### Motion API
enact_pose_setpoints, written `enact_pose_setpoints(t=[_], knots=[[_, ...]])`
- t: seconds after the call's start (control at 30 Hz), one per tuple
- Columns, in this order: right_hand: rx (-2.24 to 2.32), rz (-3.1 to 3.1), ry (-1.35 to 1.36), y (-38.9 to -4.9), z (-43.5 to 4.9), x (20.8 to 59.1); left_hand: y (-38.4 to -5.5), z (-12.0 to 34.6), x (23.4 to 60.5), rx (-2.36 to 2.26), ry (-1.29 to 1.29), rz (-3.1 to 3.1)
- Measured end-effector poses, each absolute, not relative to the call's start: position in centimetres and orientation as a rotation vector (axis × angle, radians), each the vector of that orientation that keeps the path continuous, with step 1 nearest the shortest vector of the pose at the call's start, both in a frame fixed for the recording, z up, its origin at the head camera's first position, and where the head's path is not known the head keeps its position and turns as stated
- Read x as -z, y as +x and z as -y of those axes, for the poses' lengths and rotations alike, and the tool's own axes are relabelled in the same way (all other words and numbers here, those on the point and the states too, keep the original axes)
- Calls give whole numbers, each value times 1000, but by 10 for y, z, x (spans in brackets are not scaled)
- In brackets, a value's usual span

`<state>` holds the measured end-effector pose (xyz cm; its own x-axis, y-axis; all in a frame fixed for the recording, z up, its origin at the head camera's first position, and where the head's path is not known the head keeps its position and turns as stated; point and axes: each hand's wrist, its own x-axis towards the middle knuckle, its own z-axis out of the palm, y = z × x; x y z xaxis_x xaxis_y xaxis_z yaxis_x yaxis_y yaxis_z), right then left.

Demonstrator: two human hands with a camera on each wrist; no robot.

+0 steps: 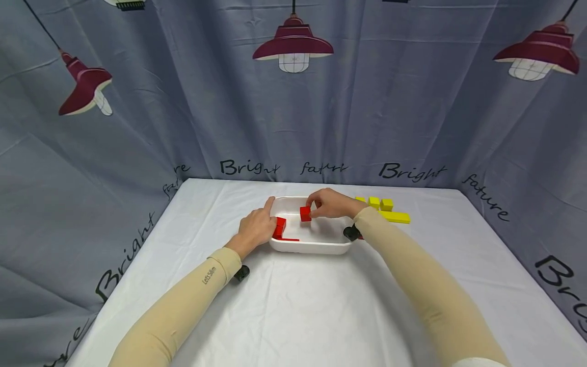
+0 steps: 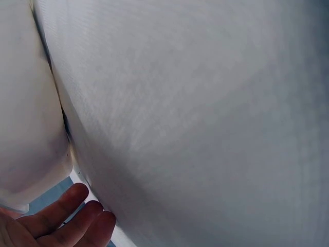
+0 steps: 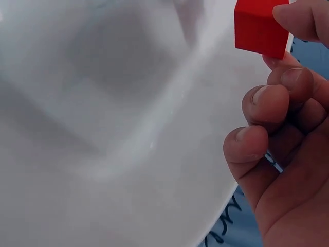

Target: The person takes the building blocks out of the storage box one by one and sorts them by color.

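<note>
My right hand [image 1: 334, 203] is over the white tray [image 1: 316, 248], pinching a red cube [image 1: 305, 214] between thumb and fingertips. In the right wrist view the cube [image 3: 261, 27] sits between the thumb and index finger, with the other fingers loosely bent below. My left hand [image 1: 259, 226] rests at the tray's left rim, its index finger stretched along the edge. The left wrist view shows several of its fingers [image 2: 67, 206] relaxed beside the outer wall. Inside the tray, red blocks [image 1: 279, 228] lie against the left wall, with a thin red strip [image 1: 290, 239] along the front.
To the right of the tray, behind my right forearm, are several small yellow cubes [image 1: 387, 205] and a long yellow block [image 1: 398, 217]. A white cloth [image 1: 298, 306] covers the table. Grey curtains [image 1: 321, 117] with printed lamps hang behind and at both sides.
</note>
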<state>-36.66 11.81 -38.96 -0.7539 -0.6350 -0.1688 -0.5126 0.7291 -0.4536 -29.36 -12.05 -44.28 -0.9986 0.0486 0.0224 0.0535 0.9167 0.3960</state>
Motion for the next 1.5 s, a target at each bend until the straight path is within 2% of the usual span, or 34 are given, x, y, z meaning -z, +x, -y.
enact_pose_setpoints(t=[0.57,1.5], knots=[[620,-2667,-778,-348,-168,374,-295,123,444,641,-88,3064],[705,-2748,-747,-324,-236,371,-294,121,443,654,-82,3070]])
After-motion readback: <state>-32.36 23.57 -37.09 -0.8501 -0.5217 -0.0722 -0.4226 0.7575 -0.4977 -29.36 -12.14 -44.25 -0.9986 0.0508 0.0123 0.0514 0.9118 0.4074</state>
